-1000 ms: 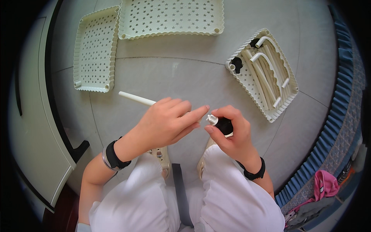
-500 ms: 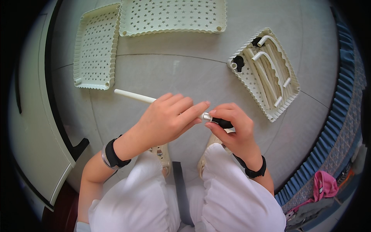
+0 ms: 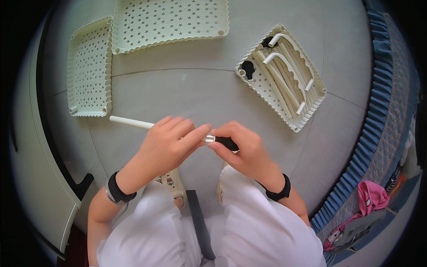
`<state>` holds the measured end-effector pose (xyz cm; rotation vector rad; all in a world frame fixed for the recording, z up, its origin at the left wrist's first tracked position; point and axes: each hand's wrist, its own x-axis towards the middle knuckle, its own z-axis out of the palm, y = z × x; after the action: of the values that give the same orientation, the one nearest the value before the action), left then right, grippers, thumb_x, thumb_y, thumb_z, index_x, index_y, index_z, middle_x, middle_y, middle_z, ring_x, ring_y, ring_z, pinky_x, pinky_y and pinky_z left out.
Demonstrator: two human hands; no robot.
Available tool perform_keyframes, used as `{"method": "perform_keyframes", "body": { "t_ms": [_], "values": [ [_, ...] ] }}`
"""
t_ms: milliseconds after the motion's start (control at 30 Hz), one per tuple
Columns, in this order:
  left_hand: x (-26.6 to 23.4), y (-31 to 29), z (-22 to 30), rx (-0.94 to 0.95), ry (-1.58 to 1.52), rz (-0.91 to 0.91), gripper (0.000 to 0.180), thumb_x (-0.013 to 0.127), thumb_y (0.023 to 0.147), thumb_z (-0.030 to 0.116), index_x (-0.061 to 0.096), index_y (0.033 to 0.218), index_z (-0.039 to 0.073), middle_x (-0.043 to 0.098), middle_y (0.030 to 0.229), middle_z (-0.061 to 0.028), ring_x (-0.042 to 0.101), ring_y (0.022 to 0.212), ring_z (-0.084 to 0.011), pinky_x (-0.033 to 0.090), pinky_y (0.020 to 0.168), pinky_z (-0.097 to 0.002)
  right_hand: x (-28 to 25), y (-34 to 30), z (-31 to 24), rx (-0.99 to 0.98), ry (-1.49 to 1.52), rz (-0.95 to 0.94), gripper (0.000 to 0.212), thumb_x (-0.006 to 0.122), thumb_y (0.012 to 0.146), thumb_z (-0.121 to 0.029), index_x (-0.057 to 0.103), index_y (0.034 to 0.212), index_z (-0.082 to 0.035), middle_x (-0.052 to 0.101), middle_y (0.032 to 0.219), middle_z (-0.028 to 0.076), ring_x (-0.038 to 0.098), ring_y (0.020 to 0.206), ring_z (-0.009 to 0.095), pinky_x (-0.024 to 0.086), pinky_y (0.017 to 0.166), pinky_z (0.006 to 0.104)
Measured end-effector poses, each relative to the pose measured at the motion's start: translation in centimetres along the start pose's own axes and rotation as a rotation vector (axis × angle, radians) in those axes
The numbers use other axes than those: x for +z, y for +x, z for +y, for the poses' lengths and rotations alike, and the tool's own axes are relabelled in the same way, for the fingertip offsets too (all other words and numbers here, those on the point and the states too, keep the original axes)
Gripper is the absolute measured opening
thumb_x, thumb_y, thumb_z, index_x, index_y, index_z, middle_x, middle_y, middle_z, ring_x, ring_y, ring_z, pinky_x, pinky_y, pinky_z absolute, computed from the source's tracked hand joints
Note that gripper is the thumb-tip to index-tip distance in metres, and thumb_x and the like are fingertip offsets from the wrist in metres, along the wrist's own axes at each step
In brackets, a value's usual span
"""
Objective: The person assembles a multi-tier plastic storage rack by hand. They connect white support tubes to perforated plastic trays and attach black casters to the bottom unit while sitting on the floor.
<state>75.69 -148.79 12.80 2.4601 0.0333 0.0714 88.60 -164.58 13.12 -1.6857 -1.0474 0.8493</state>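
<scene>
Above my knees, both hands work on one white tube [image 3: 131, 121] that points out to the left. My left hand [image 3: 169, 141] is wrapped round the tube's right part, palm down. At its right end a shiny metal collar shows, and beside it a black caster [image 3: 227, 143]. My right hand [image 3: 247, 147] pinches this caster between thumb and fingers. Caster and tube end meet in line at the collar; how far one sits inside the other is hidden by my fingers.
A cream basket [image 3: 266, 101] at right holds several tubes [image 3: 276, 84], two curved handles [image 3: 284, 58] and black casters [image 3: 247, 70]. Two star-holed baskets, one upright [image 3: 106, 66] and one wide [image 3: 171, 43], lie far left. A white cabinet [image 3: 35, 169] and blue-frilled bed cover [image 3: 356, 173] flank me.
The whole scene has shifted in view, with hands and tube now farther left. My hands still grip the tube and the caster, joined end to end as before.
</scene>
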Motion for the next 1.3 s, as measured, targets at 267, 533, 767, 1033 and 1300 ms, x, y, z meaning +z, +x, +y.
{"method": "perform_keyframes", "body": {
  "t_ms": [267, 533, 767, 1033, 1300],
  "values": [
    [0.9, 0.2, 0.2, -0.081, -0.016, 0.000, 0.034, 0.068, 0.076, 0.011, 0.059, 0.108, 0.008, 0.050, 0.073, -0.0033, 0.052, 0.065, -0.0199, 0.039, 0.057, -0.0316, -0.6, -0.3, 1.1, 0.009, 0.039, -0.052, 0.026, 0.067, 0.079, -0.005, 0.057, 0.103, -0.004, 0.053, 0.095, 0.010, 0.058, 0.075, 0.024, 0.049, 0.063, 0.0331],
    [0.5, -0.3, -0.3, -0.118, -0.026, -0.044, 0.035, 0.067, 0.077, 0.011, 0.059, 0.110, 0.008, 0.051, 0.076, -0.0040, 0.052, 0.068, -0.0206, 0.040, 0.058, -0.0326, -0.6, -0.3, 1.9, 0.013, 0.054, -0.014, 0.029, 0.066, 0.078, -0.002, 0.057, 0.106, -0.005, 0.051, 0.104, 0.011, 0.058, 0.081, 0.021, 0.050, 0.068, 0.0315],
    [0.5, -0.9, -1.0, -0.042, 0.031, -0.034, 0.034, 0.064, 0.072, 0.004, 0.062, 0.105, 0.010, 0.059, 0.087, -0.0037, 0.058, 0.083, -0.0201, 0.047, 0.078, -0.0325, -1.0, 0.0, 1.8, 0.085, 0.036, 0.005, 0.033, 0.068, 0.078, -0.006, 0.057, 0.109, -0.005, 0.055, 0.098, 0.011, 0.060, 0.078, 0.021, 0.050, 0.067, 0.0308],
    [-0.4, -0.7, -1.0, 0.013, -0.386, 0.514, 0.017, 0.065, 0.078, -0.002, 0.056, 0.091, 0.004, 0.065, 0.105, -0.0129, 0.063, 0.098, -0.0270, 0.052, 0.085, -0.0391, -1.8, 0.2, 2.1, 0.046, -0.108, 0.160, 0.031, 0.070, 0.075, -0.005, 0.057, 0.103, -0.003, 0.052, 0.090, 0.009, 0.058, 0.075, 0.021, 0.049, 0.064, 0.0289],
    [-0.7, -3.0, -6.7, -0.671, -0.340, 0.437, 0.017, 0.066, 0.081, -0.001, 0.052, 0.091, 0.000, 0.067, 0.099, -0.0130, 0.065, 0.081, -0.0188, 0.052, 0.072, -0.0261, -1.9, -0.1, 2.4, 0.077, -0.064, 0.200, 0.027, 0.070, 0.075, -0.004, 0.056, 0.098, -0.002, 0.055, 0.090, 0.010, 0.057, 0.073, 0.019, 0.048, 0.064, 0.0281]
  ]
}}
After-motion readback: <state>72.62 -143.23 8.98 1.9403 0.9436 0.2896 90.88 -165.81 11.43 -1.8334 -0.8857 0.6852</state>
